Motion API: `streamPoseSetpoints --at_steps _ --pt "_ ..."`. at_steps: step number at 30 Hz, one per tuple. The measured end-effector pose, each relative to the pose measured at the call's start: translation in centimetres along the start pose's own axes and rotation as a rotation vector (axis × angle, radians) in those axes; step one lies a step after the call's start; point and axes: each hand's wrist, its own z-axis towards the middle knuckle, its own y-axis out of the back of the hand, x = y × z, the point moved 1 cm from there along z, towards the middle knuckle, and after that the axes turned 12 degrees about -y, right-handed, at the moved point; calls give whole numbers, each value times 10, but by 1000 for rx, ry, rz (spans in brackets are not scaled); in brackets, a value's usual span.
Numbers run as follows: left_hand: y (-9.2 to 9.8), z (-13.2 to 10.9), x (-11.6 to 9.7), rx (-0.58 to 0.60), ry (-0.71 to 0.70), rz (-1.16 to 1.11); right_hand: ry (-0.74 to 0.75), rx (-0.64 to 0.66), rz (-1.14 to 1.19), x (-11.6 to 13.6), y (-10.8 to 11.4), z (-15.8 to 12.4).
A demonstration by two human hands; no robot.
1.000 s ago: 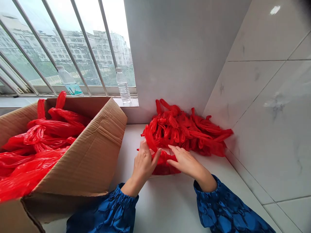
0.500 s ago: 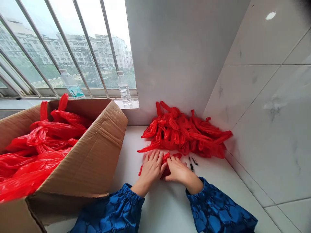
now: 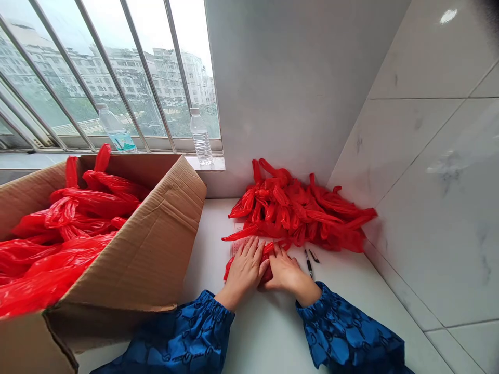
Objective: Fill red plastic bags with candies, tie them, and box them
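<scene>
- Head view, hands: the left hand [image 3: 246, 265] is laid flat, fingers extended, on a crumpled red bag [image 3: 268, 250] upon the white worktop [image 3: 257, 332]; the right hand [image 3: 287, 272] is curved over its other side, where any pinch cannot be told.
- Surroundings: a heap of red bags [image 3: 292, 210] is seen just behind, a pen [image 3: 309, 264] to the right.
- Step: flattening is apparently in hand; next, even palm pressure seems called for.
</scene>
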Motion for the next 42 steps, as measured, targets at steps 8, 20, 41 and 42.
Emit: streamPoseSetpoints --at_steps 8,20,41,42 --pt "1 0 -1 3 -8 15 -5 -29 -19 1 -4 2" --pt "-2 -1 -1 21 3 38 -10 -31 -42 2 -4 3" --pt "-7 -2 -1 3 27 11 -19 -17 -65 3 -4 3" --pt "-8 -2 -1 0 29 10 -19 -18 -67 3 -4 3"
